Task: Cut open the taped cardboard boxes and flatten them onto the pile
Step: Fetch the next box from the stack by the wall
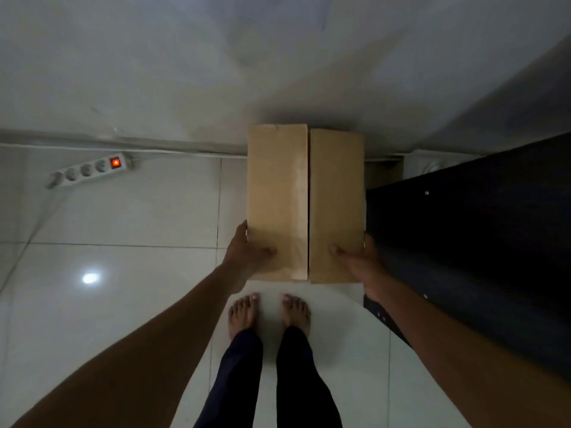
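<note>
You stand barefoot on glossy white floor tiles (123, 273), a lamp glinting off them. Your left hand (244, 251) and right hand (355, 254) clasp the near end of the cardboard box (306, 202), thumbs over the top flaps and fingers curled down the sides, likely to steady it for lifting or turning. Between your thumbs the flap seam runs away from you; whether tape still seals it, you cannot tell. Right of your grip a dark cabinet (479, 242) crowds close. Beyond the box rises a pale wall (216, 72); far left lies a power strip (89, 171), switch glowing.
</note>
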